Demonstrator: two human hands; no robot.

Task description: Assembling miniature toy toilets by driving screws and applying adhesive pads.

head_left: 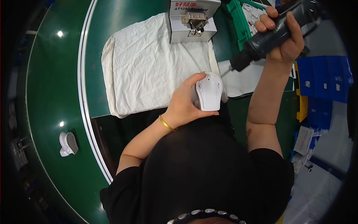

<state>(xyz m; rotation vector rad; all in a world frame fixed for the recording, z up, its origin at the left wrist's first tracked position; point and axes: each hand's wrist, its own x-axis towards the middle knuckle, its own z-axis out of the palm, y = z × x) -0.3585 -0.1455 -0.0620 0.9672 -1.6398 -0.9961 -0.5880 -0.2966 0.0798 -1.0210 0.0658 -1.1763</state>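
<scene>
Lettering within my view. At twelve o'clock, the grey machine (192, 18) bears on its upper front a line of red characters; directly beneath runs a line of black letters and digits. At about three o'clock, small white labels (325, 86) stand on the blue bins (320, 67), too small for me to read.

A head-worn fisheye is looking steeply down over the wearer's front.
It is sitting just above the necklace (195, 212) at the lower edge, close over the shirt (209, 160), and is facing past the left hand (185, 100) and right hand (286, 44) toward the bench (115, 18). The wide lens is taking in the belt (44, 100) at left and bins (325, 79) at right, bending straight edges near its dark rim.
</scene>
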